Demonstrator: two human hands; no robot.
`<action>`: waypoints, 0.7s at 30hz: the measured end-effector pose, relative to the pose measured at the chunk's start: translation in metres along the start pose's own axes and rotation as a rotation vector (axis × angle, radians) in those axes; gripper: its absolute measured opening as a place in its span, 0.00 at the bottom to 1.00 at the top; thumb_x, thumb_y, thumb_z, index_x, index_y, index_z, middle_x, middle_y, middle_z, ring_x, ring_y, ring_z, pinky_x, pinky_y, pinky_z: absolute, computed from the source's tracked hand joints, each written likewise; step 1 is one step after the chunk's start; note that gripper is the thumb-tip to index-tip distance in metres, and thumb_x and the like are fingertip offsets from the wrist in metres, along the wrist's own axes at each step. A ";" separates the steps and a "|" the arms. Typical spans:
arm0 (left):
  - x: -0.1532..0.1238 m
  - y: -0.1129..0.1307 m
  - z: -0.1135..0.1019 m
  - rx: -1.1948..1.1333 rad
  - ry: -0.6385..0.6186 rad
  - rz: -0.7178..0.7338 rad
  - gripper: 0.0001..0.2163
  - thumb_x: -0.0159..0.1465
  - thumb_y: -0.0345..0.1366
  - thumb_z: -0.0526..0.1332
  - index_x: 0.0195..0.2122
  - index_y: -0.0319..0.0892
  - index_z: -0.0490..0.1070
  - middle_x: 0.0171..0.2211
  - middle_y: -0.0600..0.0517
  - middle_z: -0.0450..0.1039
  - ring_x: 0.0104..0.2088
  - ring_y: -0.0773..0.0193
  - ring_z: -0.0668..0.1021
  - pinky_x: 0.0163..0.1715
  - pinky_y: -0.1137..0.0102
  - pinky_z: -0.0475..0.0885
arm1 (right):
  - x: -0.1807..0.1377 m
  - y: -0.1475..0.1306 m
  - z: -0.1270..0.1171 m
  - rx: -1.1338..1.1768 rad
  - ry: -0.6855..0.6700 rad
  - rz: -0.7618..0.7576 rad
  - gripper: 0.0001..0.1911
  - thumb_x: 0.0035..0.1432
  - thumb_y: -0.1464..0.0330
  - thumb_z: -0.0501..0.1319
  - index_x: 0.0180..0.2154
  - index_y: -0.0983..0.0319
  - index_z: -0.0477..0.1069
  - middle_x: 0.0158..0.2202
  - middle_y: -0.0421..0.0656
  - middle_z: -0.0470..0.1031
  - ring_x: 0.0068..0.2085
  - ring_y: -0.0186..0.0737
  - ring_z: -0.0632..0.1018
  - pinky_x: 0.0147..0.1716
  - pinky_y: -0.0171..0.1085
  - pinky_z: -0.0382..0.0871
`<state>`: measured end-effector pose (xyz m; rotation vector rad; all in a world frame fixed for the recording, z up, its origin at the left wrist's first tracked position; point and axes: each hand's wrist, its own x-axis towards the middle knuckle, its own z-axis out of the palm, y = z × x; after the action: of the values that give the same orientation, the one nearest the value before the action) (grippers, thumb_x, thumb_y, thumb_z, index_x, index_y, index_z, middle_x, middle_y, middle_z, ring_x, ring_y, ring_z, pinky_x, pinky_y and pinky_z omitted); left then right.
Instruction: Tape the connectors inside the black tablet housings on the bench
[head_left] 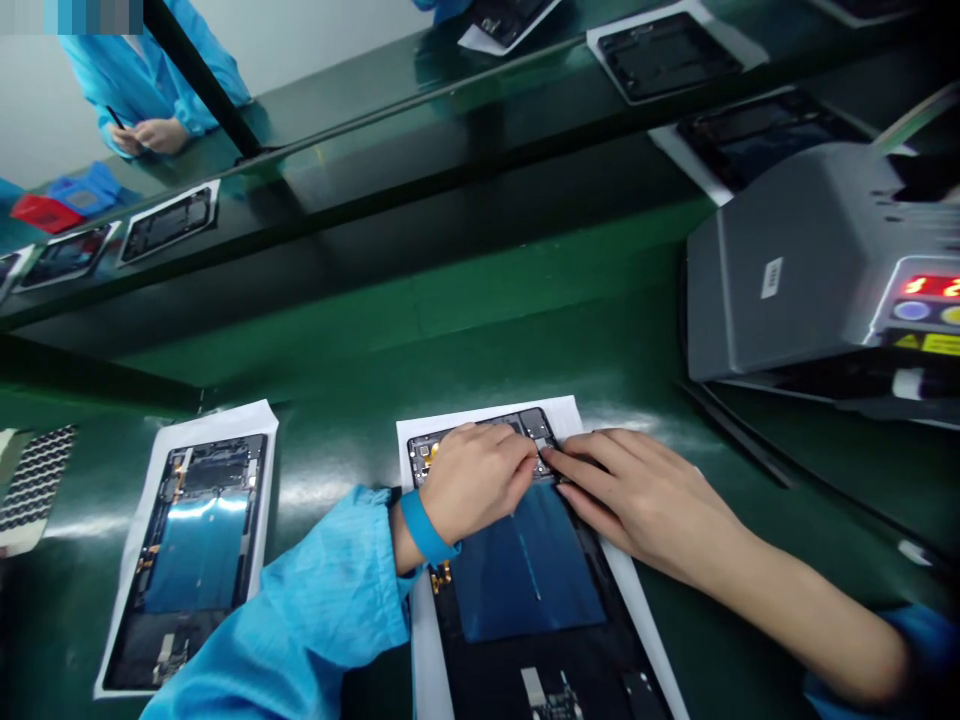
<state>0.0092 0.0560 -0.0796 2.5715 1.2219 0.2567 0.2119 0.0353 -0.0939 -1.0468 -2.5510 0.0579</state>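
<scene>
Probably stiff but fragile, the tablet (532,580) is best held by its edges; far end covered by left hand (480,475), curled, hold unclear; right hand (637,490) loosely open.

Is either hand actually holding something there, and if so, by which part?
I can't tell: the left hand and right hand are close together over the far end of the opened device, hiding anything they might pinch.

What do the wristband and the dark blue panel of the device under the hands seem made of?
Wristband: probably rubber or fabric, matte; it bends without strong shine.
Dark blue panel: maybe plastic film, glossy; a pale streak looks like reflected light.
</scene>
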 end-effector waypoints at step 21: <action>0.016 -0.009 -0.009 0.022 0.106 0.088 0.09 0.67 0.35 0.52 0.32 0.43 0.70 0.23 0.55 0.66 0.24 0.63 0.71 0.26 0.70 0.63 | -0.001 0.013 -0.030 -0.095 0.001 0.041 0.11 0.65 0.65 0.54 0.44 0.61 0.72 0.37 0.42 0.73 0.36 0.40 0.70 0.37 0.40 0.63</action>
<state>0.0103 0.0755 -0.0731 2.6652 1.1538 0.4048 0.2323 0.0408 -0.0684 -1.1339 -2.5539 -0.0530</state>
